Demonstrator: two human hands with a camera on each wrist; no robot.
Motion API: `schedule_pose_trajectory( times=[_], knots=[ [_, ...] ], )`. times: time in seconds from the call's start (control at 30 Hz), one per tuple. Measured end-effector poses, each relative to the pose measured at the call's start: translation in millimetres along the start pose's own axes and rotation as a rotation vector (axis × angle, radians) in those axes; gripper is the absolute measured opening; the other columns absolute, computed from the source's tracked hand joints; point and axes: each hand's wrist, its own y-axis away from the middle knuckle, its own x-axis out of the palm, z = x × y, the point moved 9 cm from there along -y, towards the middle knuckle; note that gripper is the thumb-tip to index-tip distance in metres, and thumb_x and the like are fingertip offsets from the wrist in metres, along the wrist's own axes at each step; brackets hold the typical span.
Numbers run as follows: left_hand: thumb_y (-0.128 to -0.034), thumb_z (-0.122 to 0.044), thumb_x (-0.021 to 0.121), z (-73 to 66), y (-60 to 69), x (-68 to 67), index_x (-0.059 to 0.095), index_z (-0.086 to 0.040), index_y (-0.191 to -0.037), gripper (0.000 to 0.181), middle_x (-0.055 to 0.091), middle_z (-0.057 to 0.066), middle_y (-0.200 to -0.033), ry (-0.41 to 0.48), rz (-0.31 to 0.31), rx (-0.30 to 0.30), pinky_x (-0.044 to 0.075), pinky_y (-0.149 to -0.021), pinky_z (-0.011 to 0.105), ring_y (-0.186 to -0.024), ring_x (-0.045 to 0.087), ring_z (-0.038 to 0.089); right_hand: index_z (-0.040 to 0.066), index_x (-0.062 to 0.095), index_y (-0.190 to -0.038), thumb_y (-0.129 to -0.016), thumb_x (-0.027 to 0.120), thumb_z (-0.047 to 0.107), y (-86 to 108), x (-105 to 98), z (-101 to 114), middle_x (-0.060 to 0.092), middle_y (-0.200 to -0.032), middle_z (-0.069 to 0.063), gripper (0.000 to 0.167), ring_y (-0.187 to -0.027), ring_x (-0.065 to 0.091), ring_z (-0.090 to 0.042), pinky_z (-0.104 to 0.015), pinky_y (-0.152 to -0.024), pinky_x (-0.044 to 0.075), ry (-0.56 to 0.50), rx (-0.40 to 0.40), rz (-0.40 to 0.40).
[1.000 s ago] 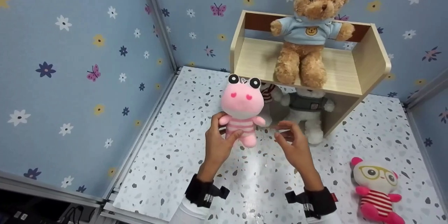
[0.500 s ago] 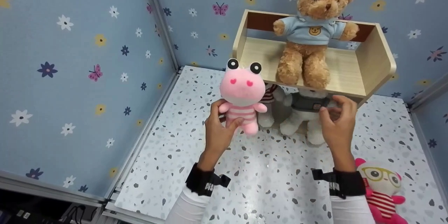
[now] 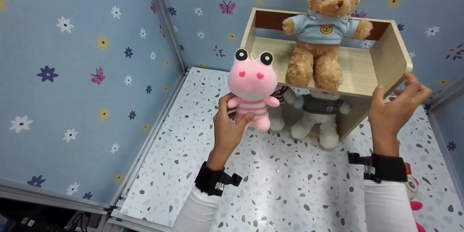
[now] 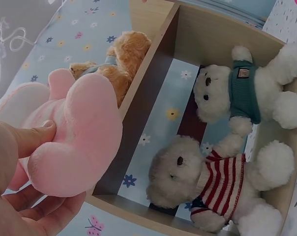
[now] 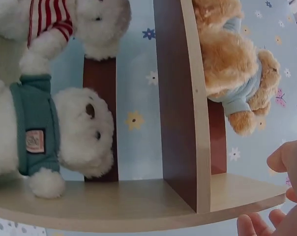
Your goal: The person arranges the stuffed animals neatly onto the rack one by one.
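My left hand [image 3: 230,125] grips a pink plush toy [image 3: 252,79] by its striped body, thumb across its front. It has bulging black-and-white eyes and heart nostrils, and is held up before the left part of a wooden shelf [image 3: 359,69]. My right hand [image 3: 395,114] is at the shelf's right side panel, fingers loosely bent; in the right wrist view its thumb and fingers lie either side of the panel's end, and contact is unclear. On the upper board sits a brown teddy bear [image 3: 317,40] in a light blue hoodie.
Below the board sit a white bear in a green sweater [image 5: 40,128] and another in a red-striped top [image 4: 222,184]. A pink panda-like plush [image 3: 416,206] lies at the right, mostly behind my right forearm. Blue flowered walls [image 3: 119,90] bound the speckled tabletop [image 3: 290,188].
My right hand has moved right and up, from beside the pink plush toy to the shelf's right panel. The left hand has raised the toy a little.
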Motion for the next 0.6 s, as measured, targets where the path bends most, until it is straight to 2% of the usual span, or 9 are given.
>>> schedule_pose_trajectory(
  times=[0.17, 0.27, 0.33, 0.43, 0.5, 0.6],
  knots=[
    [-0.0837, -0.031, 0.085, -2.7, -3.8, 2.9, 0.050, -0.012, -0.140, 0.069, 0.066, 0.005, -0.128, 0.006, -0.004, 0.015, 0.057, -0.092, 0.036, -0.113, 0.065, 0.017, 0.025, 0.048, -0.148, -0.101, 0.058, 0.026, -17.3, 0.5, 1.8, 0.044, -0.136, -0.007, 0.048, -0.094, 0.037, 0.003, -0.018, -0.082, 0.035, 0.128, -0.015, 0.007],
    [-0.0827, -0.030, 0.086, -4.5, -6.0, 4.6, 0.050, -0.011, -0.139, 0.070, 0.067, 0.007, -0.128, -0.003, -0.010, 0.030, 0.058, -0.091, 0.036, -0.113, 0.066, 0.019, 0.027, 0.049, -0.149, -0.101, 0.058, 0.027, -25.8, 0.1, 1.2, 0.051, -0.135, -0.014, 0.049, -0.099, 0.047, -0.006, -0.020, -0.080, 0.037, 0.162, -0.033, 0.010],
    [-0.0822, -0.029, 0.087, -5.3, -8.1, 6.2, 0.050, -0.011, -0.140, 0.071, 0.066, 0.007, -0.129, 0.000, -0.011, 0.037, 0.058, -0.091, 0.035, -0.113, 0.066, 0.019, 0.027, 0.050, -0.150, -0.101, 0.058, 0.028, -30.3, 0.1, 0.2, 0.056, -0.137, -0.016, 0.049, -0.110, 0.056, -0.018, -0.027, -0.086, 0.044, 0.170, -0.049, 0.016],
    [-0.0823, -0.030, 0.086, -7.2, -12.2, 8.5, 0.049, -0.011, -0.140, 0.071, 0.067, 0.007, -0.129, 0.003, -0.012, 0.045, 0.057, -0.092, 0.035, -0.114, 0.065, 0.018, 0.031, 0.049, -0.152, -0.102, 0.057, 0.029, -35.0, 1.9, -3.3, 0.059, -0.144, -0.011, 0.050, -0.129, 0.058, -0.027, -0.045, -0.098, 0.050, 0.183, -0.051, 0.034],
    [-0.0825, -0.030, 0.086, -8.4, -15.5, 9.9, 0.050, -0.011, -0.140, 0.071, 0.067, 0.006, -0.128, 0.001, -0.014, 0.051, 0.057, -0.092, 0.035, -0.114, 0.065, 0.018, 0.034, 0.046, -0.154, -0.103, 0.055, 0.030, -36.9, 4.6, -6.6, 0.058, -0.149, -0.006, 0.051, -0.135, 0.056, -0.028, -0.056, -0.105, 0.048, 0.192, -0.037, 0.050],
    [-0.0829, -0.029, 0.086, -10.0, -21.0, 12.7, 0.050, -0.011, -0.140, 0.070, 0.068, 0.007, -0.127, -0.008, -0.022, 0.064, 0.057, -0.090, 0.035, -0.114, 0.065, 0.018, 0.039, 0.042, -0.155, -0.105, 0.052, 0.032, -38.7, 8.8, -10.5, 0.056, -0.152, 0.000, 0.051, -0.135, 0.058, -0.027, -0.059, -0.102, 0.049, 0.211, -0.021, 0.064]
  ],
)
